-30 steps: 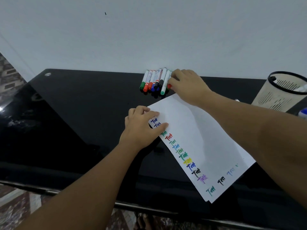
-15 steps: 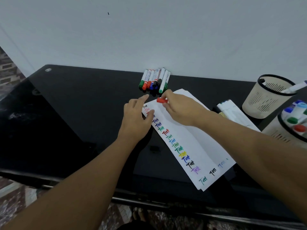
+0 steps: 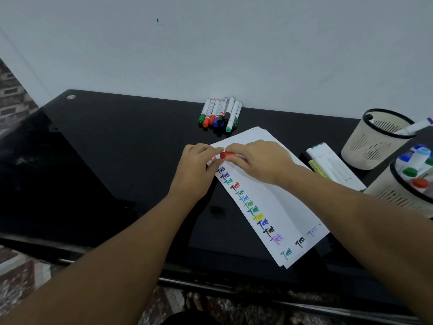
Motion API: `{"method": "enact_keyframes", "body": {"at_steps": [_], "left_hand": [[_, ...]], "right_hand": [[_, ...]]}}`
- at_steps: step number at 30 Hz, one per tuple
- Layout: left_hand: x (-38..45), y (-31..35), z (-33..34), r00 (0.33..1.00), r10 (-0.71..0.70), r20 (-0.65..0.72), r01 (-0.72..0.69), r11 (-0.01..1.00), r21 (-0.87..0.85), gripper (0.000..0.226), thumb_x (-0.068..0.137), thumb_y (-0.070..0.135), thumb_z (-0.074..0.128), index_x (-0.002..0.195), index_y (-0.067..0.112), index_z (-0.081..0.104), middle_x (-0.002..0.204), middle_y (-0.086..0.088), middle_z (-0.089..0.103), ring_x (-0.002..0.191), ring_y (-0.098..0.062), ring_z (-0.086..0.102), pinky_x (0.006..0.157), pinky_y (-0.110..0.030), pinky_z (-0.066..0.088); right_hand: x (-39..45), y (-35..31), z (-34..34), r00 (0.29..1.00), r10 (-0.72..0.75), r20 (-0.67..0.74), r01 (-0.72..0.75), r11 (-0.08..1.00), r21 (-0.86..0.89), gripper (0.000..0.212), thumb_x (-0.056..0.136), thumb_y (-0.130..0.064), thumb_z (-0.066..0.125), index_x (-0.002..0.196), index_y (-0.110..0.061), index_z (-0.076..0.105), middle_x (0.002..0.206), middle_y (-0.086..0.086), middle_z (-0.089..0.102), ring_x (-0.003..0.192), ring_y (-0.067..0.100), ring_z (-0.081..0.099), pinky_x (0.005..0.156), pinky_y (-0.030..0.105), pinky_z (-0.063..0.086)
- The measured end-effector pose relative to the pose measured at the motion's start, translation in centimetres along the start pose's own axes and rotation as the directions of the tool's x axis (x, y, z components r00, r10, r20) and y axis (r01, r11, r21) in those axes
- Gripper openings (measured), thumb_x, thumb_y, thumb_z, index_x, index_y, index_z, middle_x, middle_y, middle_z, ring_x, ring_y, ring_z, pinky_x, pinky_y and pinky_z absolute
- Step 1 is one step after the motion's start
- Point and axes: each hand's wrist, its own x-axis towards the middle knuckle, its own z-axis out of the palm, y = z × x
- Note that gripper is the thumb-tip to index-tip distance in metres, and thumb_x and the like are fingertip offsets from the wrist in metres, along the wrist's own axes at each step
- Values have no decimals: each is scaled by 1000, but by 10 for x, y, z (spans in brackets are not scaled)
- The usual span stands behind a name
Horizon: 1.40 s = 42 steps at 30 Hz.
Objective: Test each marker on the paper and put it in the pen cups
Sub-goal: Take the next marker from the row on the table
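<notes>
We've got the right hand [image 3: 260, 160] gripping the red marker [image 3: 226, 155] while our left hand [image 3: 199, 165] pinches its cap, probably to uncap it over the paper [image 3: 281, 200].

The paper [image 3: 269, 184] bears repeated coloured scribbles — none legible — marker labels too small

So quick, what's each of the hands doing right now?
Left hand: pinching the red cap end of the marker.
Right hand: gripping the same marker.

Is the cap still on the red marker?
Yes, on. The red cap sits on the marker, between the left hand and right hand.
</notes>
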Motion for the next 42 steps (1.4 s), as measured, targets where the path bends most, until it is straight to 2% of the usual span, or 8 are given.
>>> {"method": "enact_keyframes", "body": {"at_steps": [8, 13, 17, 23, 27, 33, 39, 42], "left_hand": [[6, 0, -2, 974, -226, -25, 226, 974, -1, 18, 100, 32, 61, 116, 26, 63, 112, 8, 61, 109, -13, 44, 90, -35, 47], [3, -1, -2, 900, -424, -99, 427, 904, 13, 14, 95, 38, 65, 97, 24, 63, 113, 2, 51, 116, -19, 39, 96, -42, 47], [1, 2, -6, 894, -446, -50, 447, 894, 11, 16, 94, 37, 67, 95, 22, 60, 115, 4, 43, 118, -18, 38, 91, -35, 49], [9, -6, -21, 934, -298, 196, 244, 935, 258, 52, 101, 45, 52, 149, 43, 34, 144, -2, 38, 131, -26, 37, 110, -49, 34], [2, -19, -23, 951, -184, 246, 118, 959, 259, 38, 106, 45, 42, 143, 48, 50, 148, 6, 43, 135, -24, 29, 113, -48, 23], [-1, -21, -18, 976, -185, 111, 165, 972, 169, 35, 97, 52, 57, 126, 37, 69, 138, 9, 57, 130, -20, 36, 111, -43, 29], [3, -21, -15, 971, -200, 128, 175, 967, 187, 47, 90, 65, 61, 128, 37, 68, 135, 10, 55, 130, -17, 34, 111, -42, 30], [2, -23, -15, 971, -204, 126, 180, 968, 177, 50, 88, 67, 61, 127, 37, 68, 135, 12, 54, 130, -16, 33, 112, -42, 30]], "right_hand": [[-6, -1, -6, 991, 135, 8, -128, 918, 376, 24, 107, -23, 41, 128, -25, 31, 62, 3, 51, 56, 22, 50, 59, 39, 41], [-2, -13, -7, 934, 341, 110, -276, 490, 827, 34, 104, -12, 35, 102, -28, 65, 107, 5, 67, 88, 25, 74, 87, 42, 56], [-11, -26, 7, 894, 408, 184, -304, 253, 918, 43, 101, -2, 35, 108, -20, 73, 112, 8, 70, 107, 24, 70, 105, 43, 54], [-29, -26, 19, 953, 286, 102, -232, 471, 851, 53, 94, 13, 47, 112, -34, 64, 113, -4, 65, 111, 11, 63, 93, 34, 58], [-30, -31, 23, 961, 278, 17, -186, 596, 781, 30, 104, -9, 53, 110, -38, 57, 92, 5, 67, 79, 22, 65, 72, 43, 57], [-38, -29, 19, 966, 260, -3, -133, 502, 855, 23, 106, -51, 47, 126, -44, 57, 85, -11, 65, 84, 6, 63, 84, 29, 52], [-16, -16, 14, 879, 474, -57, -173, 429, 887, 37, 104, -44, 57, 112, -10, 70, 74, -3, 53, 59, 1, 47, 60, 21, 40], [10, -18, 10, 872, 487, -50, -171, 398, 901, 24, 101, -38, 63, 118, -21, 63, 96, -4, 70, 85, 0, 68, 80, 24, 56]]}}
